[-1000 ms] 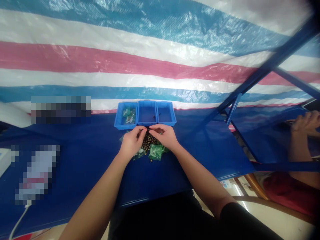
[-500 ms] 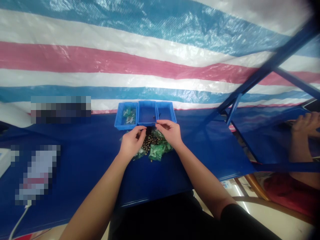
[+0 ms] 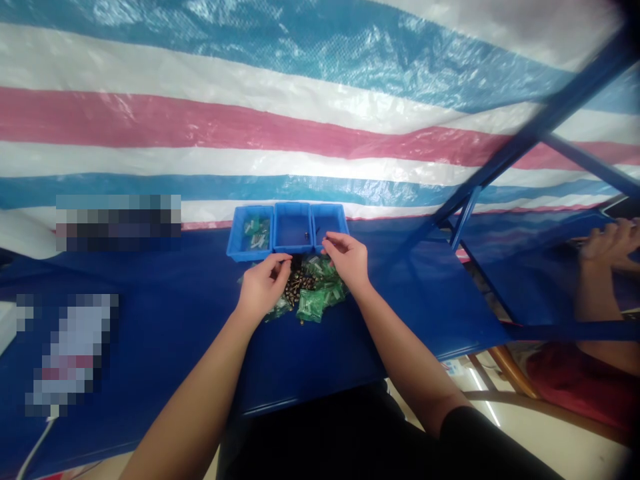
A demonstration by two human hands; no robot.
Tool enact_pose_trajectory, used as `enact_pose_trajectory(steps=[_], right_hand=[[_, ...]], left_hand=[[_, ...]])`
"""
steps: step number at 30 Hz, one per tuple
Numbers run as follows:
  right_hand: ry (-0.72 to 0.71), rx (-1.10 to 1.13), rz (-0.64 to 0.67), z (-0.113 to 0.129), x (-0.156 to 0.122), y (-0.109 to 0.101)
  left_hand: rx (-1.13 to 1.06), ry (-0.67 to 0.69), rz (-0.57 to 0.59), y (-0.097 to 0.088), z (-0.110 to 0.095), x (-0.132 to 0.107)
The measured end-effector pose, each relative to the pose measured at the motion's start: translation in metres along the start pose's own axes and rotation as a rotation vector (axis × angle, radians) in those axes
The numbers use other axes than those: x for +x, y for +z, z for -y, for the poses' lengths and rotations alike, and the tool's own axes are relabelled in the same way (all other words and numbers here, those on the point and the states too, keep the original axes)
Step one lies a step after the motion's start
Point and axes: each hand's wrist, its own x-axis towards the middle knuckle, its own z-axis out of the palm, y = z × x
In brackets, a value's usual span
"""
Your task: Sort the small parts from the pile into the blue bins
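While red-white-blue striped plastic sheet (image 3: 280, 137) hangs behind smooth blue table (image 3: 425, 287), three blue plastic bins (image 3: 291, 228) stand beyond one heap of small brass-coloured parts (image 3: 299, 285). Left hand (image 3: 263, 285), right hand (image 3: 351, 261): both half pinched, grip I cannot tell.

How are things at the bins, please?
Left hand by pile; right hand at near edge of right bin. Can't tell if either holds anything. Green bags crowd the pile.
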Motion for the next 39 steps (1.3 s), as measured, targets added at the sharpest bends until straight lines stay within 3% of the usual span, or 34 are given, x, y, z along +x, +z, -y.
enact_pose_trajectory(steps=[7, 14, 18, 25, 34, 39], right_hand=[[-0.118, -0.106, 0.078, -0.001, -0.001, -0.002], [-0.511, -0.5, 0.501, 0.005, -0.013, 0.006], [-0.668, -0.605, 0.626, 0.003, -0.02, 0.016], [-0.646, -0.661, 0.612, -0.006, -0.022, 0.022], [-0.614, -0.536, 0.613, -0.004, -0.023, 0.025], [-0.468, -0.407, 0.424, 0.003, -0.023, 0.02]], left_hand=[[0.013, -0.006, -0.012, -0.002, -0.001, 0.001], [0.031, -0.003, -0.034, -0.003, 0.0, 0.001], [0.044, -0.007, -0.037, -0.004, 0.0, 0.001], [0.043, -0.024, -0.028, -0.003, -0.001, 0.001], [0.027, -0.009, -0.019, -0.003, 0.002, 0.001], [0.011, -0.009, -0.01, -0.003, 0.003, 0.001]])
